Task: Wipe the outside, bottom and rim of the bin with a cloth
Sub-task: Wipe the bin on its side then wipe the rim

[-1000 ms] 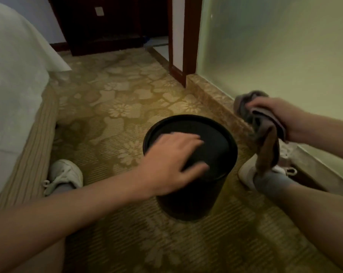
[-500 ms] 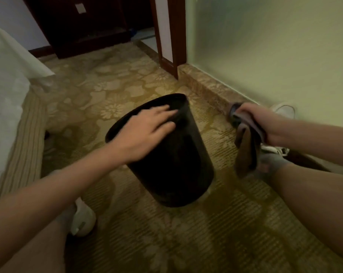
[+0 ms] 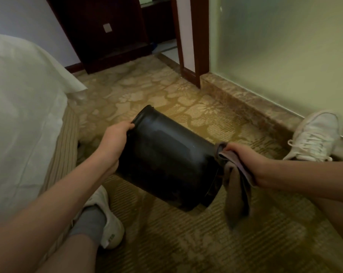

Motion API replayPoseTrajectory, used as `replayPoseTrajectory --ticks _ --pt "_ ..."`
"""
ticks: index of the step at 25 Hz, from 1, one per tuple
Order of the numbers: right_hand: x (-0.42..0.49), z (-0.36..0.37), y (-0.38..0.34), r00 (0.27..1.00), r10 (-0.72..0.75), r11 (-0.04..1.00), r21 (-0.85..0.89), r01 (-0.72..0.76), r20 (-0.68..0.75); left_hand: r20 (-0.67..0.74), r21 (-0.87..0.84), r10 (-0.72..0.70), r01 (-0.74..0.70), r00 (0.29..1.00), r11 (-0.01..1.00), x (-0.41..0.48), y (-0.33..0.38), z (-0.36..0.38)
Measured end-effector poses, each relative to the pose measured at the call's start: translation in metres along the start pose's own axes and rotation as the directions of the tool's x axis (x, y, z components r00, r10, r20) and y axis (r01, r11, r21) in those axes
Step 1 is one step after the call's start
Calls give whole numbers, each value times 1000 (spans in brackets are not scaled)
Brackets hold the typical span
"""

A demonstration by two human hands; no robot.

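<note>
Tipped right over now: the black bin (image 3: 166, 160) has gone from leaning to lying sideways between the person's legs, low at the ribbed, floral carpet (image 3: 186, 243).
Nearest is a white sneaker (image 3: 109, 223) over a grey sock, its side marking too small to read. Then comes the bin's smooth, faintly glossy barrel. The left hand (image 3: 113, 140) curls its fingers over the lip at the far-left end. The right hand (image 3: 239, 156) pinches a limp brownish-grey cloth (image 3: 235, 190) against the opposite end, tail dangling. Beyond lie white bed linen (image 3: 18, 115) and a stone ledge (image 3: 245, 103).
</note>
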State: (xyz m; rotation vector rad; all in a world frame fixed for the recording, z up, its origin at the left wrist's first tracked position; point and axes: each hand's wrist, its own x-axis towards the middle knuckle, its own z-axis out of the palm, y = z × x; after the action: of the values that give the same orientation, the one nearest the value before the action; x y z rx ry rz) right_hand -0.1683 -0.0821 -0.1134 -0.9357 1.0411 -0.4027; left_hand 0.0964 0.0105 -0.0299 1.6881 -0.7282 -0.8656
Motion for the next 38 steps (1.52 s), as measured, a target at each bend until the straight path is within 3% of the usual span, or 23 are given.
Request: replayPoseTrajectory --ticks 3,6,8,12,14,16,18,20,23,26,29,30,32,35,38 --pt "5 0 -16 987 -72 997 -10 71 -141 12 -94 -147 148 989 985 3 -8 1" --pt "18 -22 -47 926 -202 979 -97 179 -320 88 -214 -267 280 960 936 2 -31 11" --pt "17 -32 -60 894 -269 959 -189 213 -358 132 -224 -297 320 946 921 -5 -51 24" --pt "11 -46 -54 855 -360 908 -353 228 -374 198 -72 -231 249 953 966 -20 -83 38" --pt "4 -55 -42 861 -390 849 -489 199 -327 133 137 -87 68 987 988 -23 -89 38" --pt "-7 -61 -34 853 -434 751 -639 165 -291 113 373 110 -145 987 916 -20 -95 38" --pt "-14 -66 -32 798 -538 609 -779 146 -271 142 472 208 -251 968 845 -17 -100 35" --pt "-17 -57 -33 678 -699 412 -904 119 -229 183 446 239 -297 954 844 -12 -104 32" --pt "-9 20 -25 529 -849 144 -960 239 5 236 345 256 -327 937 880 -8 -112 28" --pt "11 112 11 444 -848 -163 -939 302 290 260 341 310 -387 914 856 -10 -120 28" --pt "23 119 26 444 -798 -313 -910 272 408 268 346 315 -396 910 850 -11 -128 27" --pt "20 98 25 466 -788 -321 -914 248 403 281 343 310 -397 908 851 -13 -129 26" --pt "8 40 24 527 -809 -227 -965 128 260 309 316 303 -397 902 862 -18 -129 25" --pt "-14 -42 27 480 -876 -98 -990 -99 39 317 291 283 -377 905 879 -26 -128 26" --pt "-30 -54 30 459 -888 6 -999 -33 -20 295 249 281 -357 913 900 -35 -126 28"
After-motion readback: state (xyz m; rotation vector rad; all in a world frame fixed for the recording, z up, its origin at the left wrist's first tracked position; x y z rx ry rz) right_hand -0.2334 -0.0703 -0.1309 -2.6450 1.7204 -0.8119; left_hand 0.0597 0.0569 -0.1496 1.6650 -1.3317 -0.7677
